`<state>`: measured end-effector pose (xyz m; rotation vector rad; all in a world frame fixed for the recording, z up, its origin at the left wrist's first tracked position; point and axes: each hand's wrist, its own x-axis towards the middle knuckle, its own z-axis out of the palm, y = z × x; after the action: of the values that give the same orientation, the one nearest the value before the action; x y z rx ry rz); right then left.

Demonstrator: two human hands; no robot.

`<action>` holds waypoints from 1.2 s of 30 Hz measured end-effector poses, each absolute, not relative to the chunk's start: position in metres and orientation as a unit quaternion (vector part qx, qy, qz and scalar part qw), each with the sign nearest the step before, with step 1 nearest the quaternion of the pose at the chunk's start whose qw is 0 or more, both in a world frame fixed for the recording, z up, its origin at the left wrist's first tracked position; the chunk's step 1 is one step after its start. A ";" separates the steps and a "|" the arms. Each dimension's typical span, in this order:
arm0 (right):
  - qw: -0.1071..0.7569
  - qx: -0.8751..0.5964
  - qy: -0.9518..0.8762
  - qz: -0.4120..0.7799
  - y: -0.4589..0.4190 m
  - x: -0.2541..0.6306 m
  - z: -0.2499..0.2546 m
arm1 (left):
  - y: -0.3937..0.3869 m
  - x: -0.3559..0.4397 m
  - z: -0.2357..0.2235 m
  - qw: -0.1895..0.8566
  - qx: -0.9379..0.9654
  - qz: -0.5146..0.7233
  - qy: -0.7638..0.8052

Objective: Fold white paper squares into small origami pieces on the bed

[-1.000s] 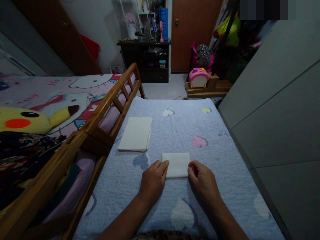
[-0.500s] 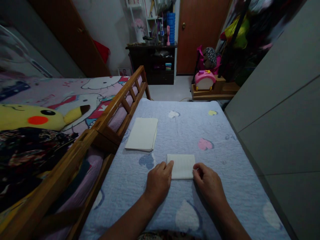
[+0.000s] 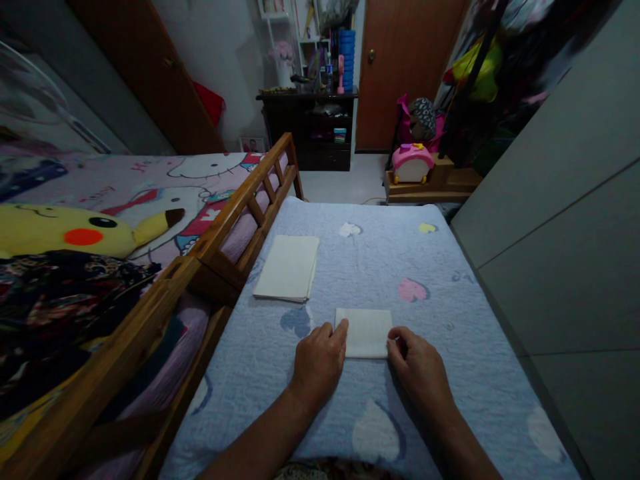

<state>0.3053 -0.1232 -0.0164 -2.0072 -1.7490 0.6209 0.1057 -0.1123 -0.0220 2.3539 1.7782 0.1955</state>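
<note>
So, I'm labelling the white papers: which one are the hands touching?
The smaller paper, between the left hand and right hand; the larger stack lies farther off to the left, untouched.

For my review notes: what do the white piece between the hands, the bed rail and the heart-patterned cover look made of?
White piece: probably matte paper, judging by its faint lines and straight edges.
Bed rail: apparently varnished wood, brown with a slight sheen.
Heart-patterned cover: seemingly matte quilted fabric, from its fine puckering.
</note>
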 end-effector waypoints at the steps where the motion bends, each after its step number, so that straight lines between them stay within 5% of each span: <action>1: 0.198 -0.719 -0.629 0.219 -0.123 0.305 -0.016 | -0.112 0.105 -0.022 0.092 0.794 0.065 0.598; 12: 0.154 -0.707 -0.669 0.167 -0.126 0.303 -0.020 | -0.110 0.108 -0.020 0.070 0.791 0.039 0.606; 19: 0.092 -0.657 -0.748 0.003 -0.125 0.300 -0.013 | -0.103 0.100 -0.015 -0.041 0.854 0.109 0.507; 30: 0.139 -0.535 -0.829 0.077 -0.116 0.296 -0.014 | -0.092 0.098 -0.016 0.019 0.930 0.097 0.353; 36: 0.324 -0.609 -0.710 0.140 -0.114 0.313 -0.022 | -0.105 0.090 -0.025 0.145 0.804 0.287 0.501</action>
<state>0.3132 -0.1139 -0.0222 -1.5965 -1.8634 0.3683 0.0897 -0.1047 -0.0253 2.3144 1.4430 0.8261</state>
